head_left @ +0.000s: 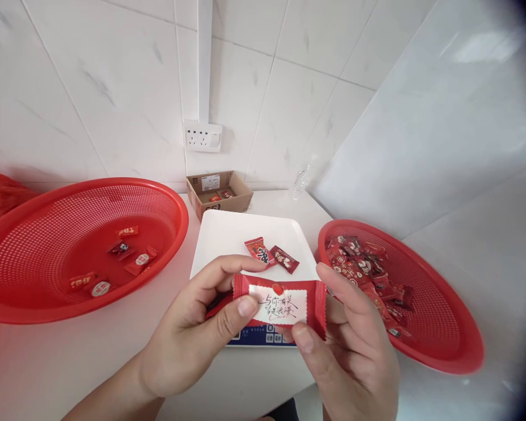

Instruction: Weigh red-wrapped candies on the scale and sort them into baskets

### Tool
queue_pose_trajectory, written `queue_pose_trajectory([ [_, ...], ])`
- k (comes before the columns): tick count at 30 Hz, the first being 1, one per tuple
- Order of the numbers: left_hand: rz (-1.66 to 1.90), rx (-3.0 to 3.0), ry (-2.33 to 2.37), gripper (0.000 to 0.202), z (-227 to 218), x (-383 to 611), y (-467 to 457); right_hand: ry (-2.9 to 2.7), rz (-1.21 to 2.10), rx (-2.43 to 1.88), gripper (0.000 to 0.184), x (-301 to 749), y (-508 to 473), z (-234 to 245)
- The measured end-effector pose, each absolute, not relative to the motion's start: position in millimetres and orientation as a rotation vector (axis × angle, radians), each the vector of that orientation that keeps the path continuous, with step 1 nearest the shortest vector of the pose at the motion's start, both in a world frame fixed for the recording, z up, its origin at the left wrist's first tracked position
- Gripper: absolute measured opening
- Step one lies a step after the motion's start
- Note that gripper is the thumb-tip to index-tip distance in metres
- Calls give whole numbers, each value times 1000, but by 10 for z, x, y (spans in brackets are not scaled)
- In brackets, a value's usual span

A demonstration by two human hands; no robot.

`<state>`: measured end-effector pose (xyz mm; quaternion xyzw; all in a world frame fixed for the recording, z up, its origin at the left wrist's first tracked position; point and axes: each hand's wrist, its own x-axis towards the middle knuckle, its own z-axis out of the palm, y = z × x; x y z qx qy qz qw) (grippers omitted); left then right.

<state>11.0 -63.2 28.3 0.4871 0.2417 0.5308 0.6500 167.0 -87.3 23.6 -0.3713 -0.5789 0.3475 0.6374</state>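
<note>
Between both hands, close to the camera, is a wrapped candy [284, 304] in a red packet with a white panel of handwritten-style characters. My left hand [201, 327] pinches its left end, thumb on the front. A dark red piece, mostly hidden, shows under my left fingers; I cannot tell if it is held too. My right hand [350, 345] grips the right end, thumb at the lower edge. Behind the hands stands a white weighing scale [228, 234] with a blue key panel, partly covered. On its plate lie an orange-red candy packet [257, 248] and a dark red candy packet [284, 259].
At left is a large red basket [175, 251] with several candies. Another red basket [460, 351], at right, holds a heap of red packets. A cardboard box [232, 203] with a few packets sits behind the scale, below a wall socket [203, 136]. Red plastic [2, 196] lies far left.
</note>
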Motion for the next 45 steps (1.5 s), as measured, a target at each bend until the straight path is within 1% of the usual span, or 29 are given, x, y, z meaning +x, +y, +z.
queue_pose_trajectory([
  [12,1206,1246,685,13,323,94,-601,-1346,755,-847,42,1668,-864,221],
  [20,1193,1340,793,24,312,103,-566,-1362,790,-821,45,1722,-812,178],
  [25,1209,1349,810,28,295,106,-542,-1430,833,-807,47,1763,-739,154],
  [28,1219,1343,846,28,269,100,-541,-1430,827,-868,47,1770,-706,166],
  [30,1217,1355,876,27,250,97,-547,-1417,795,-925,40,1772,-690,187],
  [33,1206,1373,897,29,238,96,-559,-1440,745,-984,16,1778,-681,222],
  [35,1205,1386,902,30,246,96,-559,-1462,713,-984,7,1783,-686,228],
  [36,1208,1391,903,30,253,97,-556,-1463,698,-974,7,1787,-691,223],
  [45,1187,1391,779,40,259,50,-518,-1477,605,-832,27,1856,-716,107],
])
